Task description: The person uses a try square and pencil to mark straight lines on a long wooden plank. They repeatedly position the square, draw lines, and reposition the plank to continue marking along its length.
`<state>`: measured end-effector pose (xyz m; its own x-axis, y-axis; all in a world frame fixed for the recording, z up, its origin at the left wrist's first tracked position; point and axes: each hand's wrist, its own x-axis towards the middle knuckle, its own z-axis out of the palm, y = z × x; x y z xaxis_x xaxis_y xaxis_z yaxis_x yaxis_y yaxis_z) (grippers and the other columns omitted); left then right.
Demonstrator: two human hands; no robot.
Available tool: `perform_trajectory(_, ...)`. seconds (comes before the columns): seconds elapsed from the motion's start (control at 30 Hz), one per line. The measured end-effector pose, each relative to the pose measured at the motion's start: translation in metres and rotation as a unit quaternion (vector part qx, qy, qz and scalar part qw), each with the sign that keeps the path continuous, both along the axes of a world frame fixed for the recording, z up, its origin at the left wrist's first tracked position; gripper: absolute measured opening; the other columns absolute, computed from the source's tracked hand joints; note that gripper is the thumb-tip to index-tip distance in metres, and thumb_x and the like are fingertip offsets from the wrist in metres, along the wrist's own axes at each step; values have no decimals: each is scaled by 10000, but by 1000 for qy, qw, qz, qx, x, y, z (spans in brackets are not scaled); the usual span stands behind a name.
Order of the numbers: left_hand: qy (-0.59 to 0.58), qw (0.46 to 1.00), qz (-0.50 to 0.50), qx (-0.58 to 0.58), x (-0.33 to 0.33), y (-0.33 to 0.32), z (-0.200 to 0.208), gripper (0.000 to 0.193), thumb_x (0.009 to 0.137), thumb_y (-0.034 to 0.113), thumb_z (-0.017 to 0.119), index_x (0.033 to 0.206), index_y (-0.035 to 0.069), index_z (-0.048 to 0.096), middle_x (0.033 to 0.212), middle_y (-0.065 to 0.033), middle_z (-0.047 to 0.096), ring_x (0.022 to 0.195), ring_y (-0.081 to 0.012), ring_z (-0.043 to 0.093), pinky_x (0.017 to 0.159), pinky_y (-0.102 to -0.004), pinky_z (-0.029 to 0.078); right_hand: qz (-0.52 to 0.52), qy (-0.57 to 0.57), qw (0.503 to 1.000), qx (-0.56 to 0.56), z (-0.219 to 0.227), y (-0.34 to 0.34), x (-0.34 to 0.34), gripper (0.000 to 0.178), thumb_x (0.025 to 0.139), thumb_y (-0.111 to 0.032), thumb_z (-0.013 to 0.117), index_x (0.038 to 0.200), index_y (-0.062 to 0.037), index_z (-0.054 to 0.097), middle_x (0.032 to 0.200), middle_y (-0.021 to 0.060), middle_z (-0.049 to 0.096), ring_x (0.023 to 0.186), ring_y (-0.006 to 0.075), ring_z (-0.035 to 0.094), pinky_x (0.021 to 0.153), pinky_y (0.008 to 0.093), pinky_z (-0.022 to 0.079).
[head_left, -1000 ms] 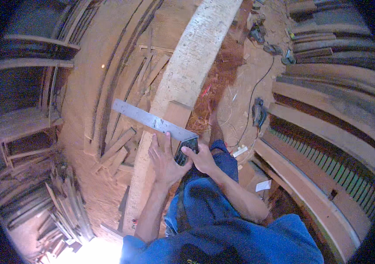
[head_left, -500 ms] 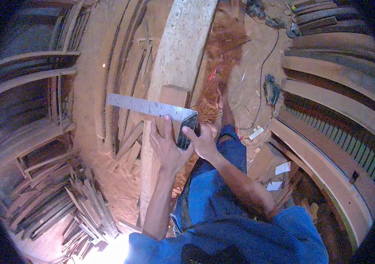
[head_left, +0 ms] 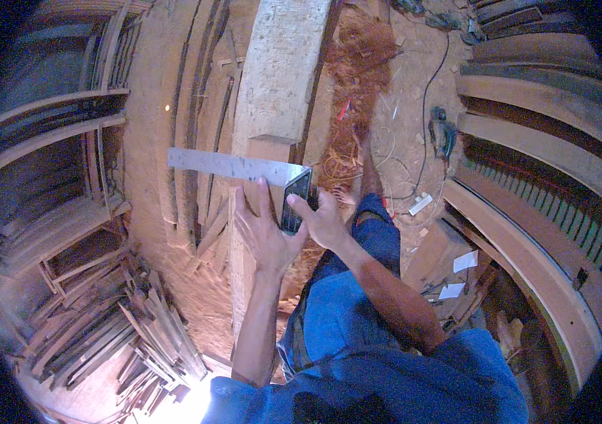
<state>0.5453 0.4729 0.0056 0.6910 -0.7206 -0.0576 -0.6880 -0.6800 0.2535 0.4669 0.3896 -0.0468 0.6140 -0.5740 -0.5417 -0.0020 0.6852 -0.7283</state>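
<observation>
A try square with a steel blade and a dark handle lies across a long pale timber beam. Its blade crosses the beam just on the near side of a cut step of browner wood and juts out past the left edge. My left hand is spread over the beam, two fingertips against the blade and the thumb near the handle's lower end. On the other side, my right hand grips the handle, thumb on its face; the other fingers are partly hidden behind it.
Stacked boards line the right side. Scrap strips are heaped at lower left. A corded power tool and its cable lie on the dusty floor at right. My bare leg is beside the beam.
The whole view has shifted slightly, and the beam appears a little further left. Both hands stay at the try square, which keeps about the same place on the beam.
</observation>
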Motion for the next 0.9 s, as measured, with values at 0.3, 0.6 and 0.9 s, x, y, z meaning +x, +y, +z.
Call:
perform_trajectory(0.3, -25, 1000, 8, 15, 9, -15, -13, 1146, 687, 552, 813, 1641, 187, 293, 1584, -362, 226, 1404, -532, 321, 1132, -611, 302, 36, 4, 999, -1, -12, -17, 10, 290, 997, -280, 687, 1085, -4, 682, 956, 49, 714, 836, 160, 648, 754, 344, 540)
perform_trajectory(0.6, -34, 999, 10, 19, 10, -17, -15, 1161, 677, 569, 810, 1643, 188, 291, 1584, -353, 239, 1389, -524, 346, 1120, -591, 325, 45, -3, 999, 9, -11, -20, 13, 246, 1003, -256, 659, 1036, -15, 697, 907, 45, 706, 799, 145, 630, 724, 350, 532)
perform_trajectory(0.9, -36, 999, 17, 24, 7, -19, -13, 1164, 669, 544, 820, 1643, 195, 286, 1572, -326, 260, 1362, -513, 363, 1106, -590, 332, 20, -21, 999, 29, -5, -21, 13, 178, 992, -172, 653, 1043, -4, 684, 904, 39, 696, 810, 152, 630, 732, 346, 534)
